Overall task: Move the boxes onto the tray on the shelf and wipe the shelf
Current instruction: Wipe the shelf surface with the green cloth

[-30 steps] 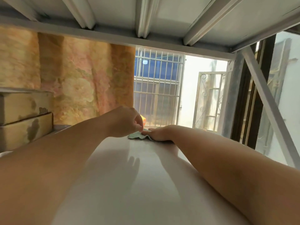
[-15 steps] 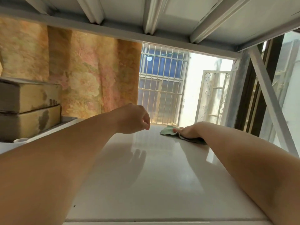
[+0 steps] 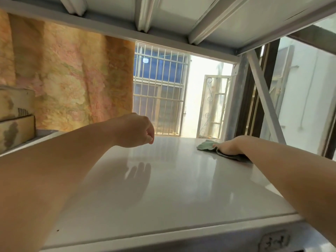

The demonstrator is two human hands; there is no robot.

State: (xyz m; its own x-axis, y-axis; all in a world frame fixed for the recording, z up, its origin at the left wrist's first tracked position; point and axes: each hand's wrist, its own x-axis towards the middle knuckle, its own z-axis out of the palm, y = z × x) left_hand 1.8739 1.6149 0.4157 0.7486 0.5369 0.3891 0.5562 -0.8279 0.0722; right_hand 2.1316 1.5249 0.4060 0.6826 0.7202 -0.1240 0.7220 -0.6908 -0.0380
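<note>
A glossy white shelf (image 3: 163, 193) stretches away from me. My right hand (image 3: 228, 147) lies flat at the shelf's far right, pressing down a green cloth (image 3: 205, 145) that sticks out past the fingers. My left hand (image 3: 136, 130) hovers over the far middle of the shelf, its fingers loosely curled around nothing. Two stained cardboard boxes (image 3: 15, 113) are stacked at the far left on a grey tray (image 3: 45, 132) whose rim shows behind my left forearm.
The shelf above (image 3: 181, 17) with its metal ribs hangs low overhead. A diagonal metal brace (image 3: 263, 95) and upright post close the right side. A barred window (image 3: 158, 91) and a peeling orange wall (image 3: 72, 79) lie behind.
My right hand has slid the cloth from the far middle of the shelf to the far right. My left hand let go of the cloth and lifted slightly.
</note>
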